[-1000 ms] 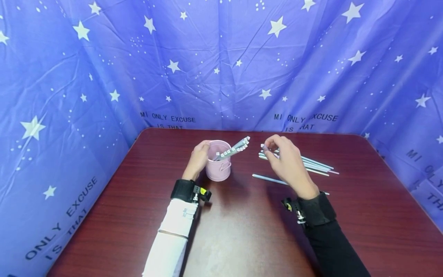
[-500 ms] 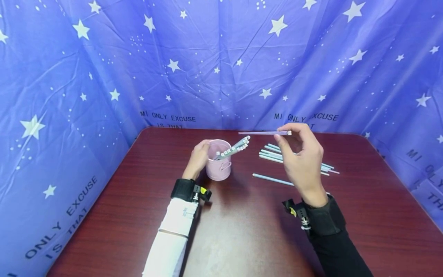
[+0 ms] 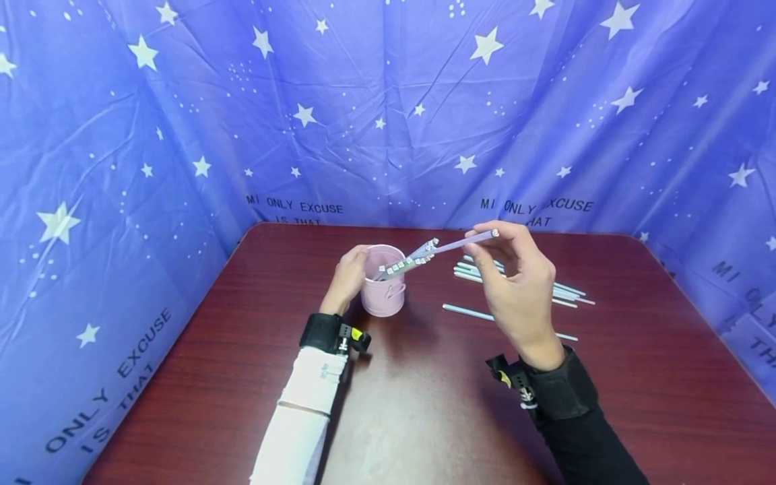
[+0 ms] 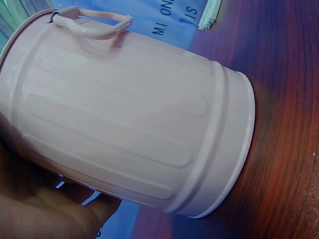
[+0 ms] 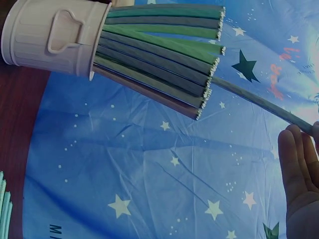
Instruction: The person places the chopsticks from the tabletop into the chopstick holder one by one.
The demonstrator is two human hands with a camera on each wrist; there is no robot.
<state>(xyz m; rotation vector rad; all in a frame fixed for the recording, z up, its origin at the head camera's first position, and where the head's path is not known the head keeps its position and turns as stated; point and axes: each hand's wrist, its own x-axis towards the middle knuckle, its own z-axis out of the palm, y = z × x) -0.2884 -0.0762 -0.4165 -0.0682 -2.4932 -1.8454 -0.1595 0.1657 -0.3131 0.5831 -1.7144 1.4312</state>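
A small pink metal bucket [image 3: 383,296] stands upright on the table, its handle hanging down the side. My left hand [image 3: 347,279] grips it at the left rim; in the left wrist view the fingers reach behind the bucket [image 4: 119,114]. Several slim coloured sticks [image 5: 154,55] with white ends lean out of it toward the right. Between thumb and fingers my right hand [image 3: 518,283] pinches a purple stick [image 3: 463,241] near its upper end. That stick slants down to the left, behind the leaning bunch, and its lower end is hidden.
On the table's right side lies a loose pile of pale sticks [image 3: 564,293], partly behind the right hand. A single blue stick [image 3: 467,312] lies nearer. A blue star-print curtain [image 3: 388,135] hangs around the dark red table [image 3: 242,377].
My right hand has picked the purple stick from the pile, raised it, then moved left and tilted its far end down toward the bucket. The left hand and bucket have stayed put.
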